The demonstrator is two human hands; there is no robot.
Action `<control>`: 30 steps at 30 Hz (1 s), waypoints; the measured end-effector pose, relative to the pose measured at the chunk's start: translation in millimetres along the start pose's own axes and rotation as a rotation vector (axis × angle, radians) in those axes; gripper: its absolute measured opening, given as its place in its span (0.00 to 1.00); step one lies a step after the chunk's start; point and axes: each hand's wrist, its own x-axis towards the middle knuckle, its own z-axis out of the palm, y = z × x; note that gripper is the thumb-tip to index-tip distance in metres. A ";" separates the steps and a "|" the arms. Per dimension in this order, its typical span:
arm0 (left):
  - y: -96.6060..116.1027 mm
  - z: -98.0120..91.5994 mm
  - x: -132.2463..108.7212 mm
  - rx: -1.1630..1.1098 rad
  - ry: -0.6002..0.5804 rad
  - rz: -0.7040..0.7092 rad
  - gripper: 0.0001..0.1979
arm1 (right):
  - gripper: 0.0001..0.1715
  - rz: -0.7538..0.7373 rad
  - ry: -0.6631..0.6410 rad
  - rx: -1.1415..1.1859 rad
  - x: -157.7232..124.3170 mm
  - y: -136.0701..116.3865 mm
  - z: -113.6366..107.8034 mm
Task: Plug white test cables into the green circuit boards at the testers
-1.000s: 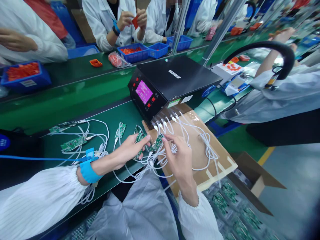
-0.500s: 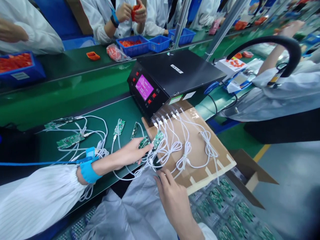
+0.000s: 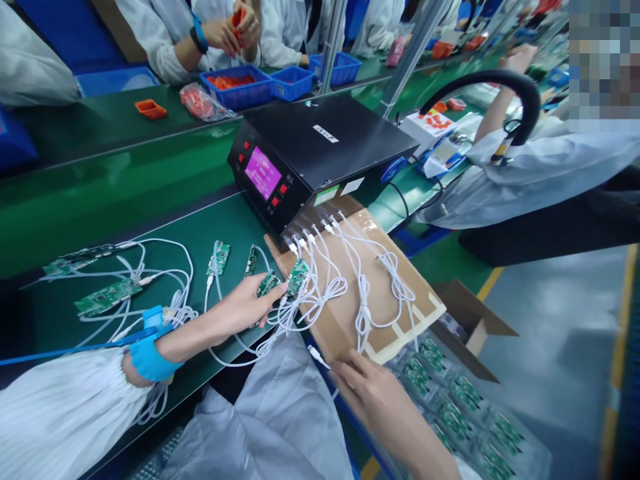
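My left hand [image 3: 246, 303], with a blue wrist strap [image 3: 156, 350] at its cuff, is closed on a green circuit board [image 3: 298, 276] by the thumb. A second board [image 3: 268, 283] shows between thumb and fingers. White cables [image 3: 295, 317] lie looped beside and below this hand. To the right, over the table's front edge, my right hand [image 3: 373, 387] pinches a white cable whose plug [image 3: 317, 357] sticks out past the fingertips. Other boards, one [image 3: 219, 259] upright and another [image 3: 107, 298] farther left, lie among cables on the green table [image 3: 175, 230].
A black tester box [image 3: 320, 147] with a lit pink screen feeds several white cables onto a cardboard sheet [image 3: 385, 293]. Trays of boards [image 3: 460, 407] sit lower right, near an open carton [image 3: 465, 320]. Co-workers stand across the line and at right; blue bins [image 3: 240, 93] stand opposite.
My right hand has moved right, away from the boards, and the cable plug now shows clearly at its fingertips. My left hand keeps its hold. The whole view has swung somewhat to the right.
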 end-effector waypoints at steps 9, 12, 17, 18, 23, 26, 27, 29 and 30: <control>43.9 33.9 -19.6 -0.409 0.029 0.076 0.22 | 0.06 0.186 0.608 0.217 2.6 20.9 -12.2; 59.6 62.2 -15.1 -0.582 0.001 0.103 0.23 | 0.10 0.278 0.697 0.365 14.0 12.5 1.6; 76.9 98.2 0.6 -0.690 0.009 0.129 0.21 | 0.05 0.295 0.916 0.201 35.1 -4.2 8.3; 79.0 102.6 3.2 -0.699 0.021 0.140 0.21 | 0.05 0.269 0.965 0.137 37.9 -6.1 7.4; 83.0 114.4 11.1 -0.701 0.090 0.146 0.22 | 0.11 0.189 1.031 -0.004 41.3 -10.2 2.4; 81.6 116.8 13.3 -0.696 0.105 0.137 0.20 | 0.10 0.168 1.002 -0.007 41.1 -11.0 2.1; 81.1 117.2 13.9 -0.700 0.106 0.136 0.19 | 0.09 0.166 1.002 -0.002 41.3 -11.3 2.4; 80.7 117.4 14.9 -0.715 0.119 0.129 0.17 | 0.09 0.161 1.001 0.015 41.6 -12.0 3.5; 80.8 117.4 15.2 -0.726 0.125 0.124 0.16 | 0.09 0.159 0.998 0.025 41.7 -12.6 4.2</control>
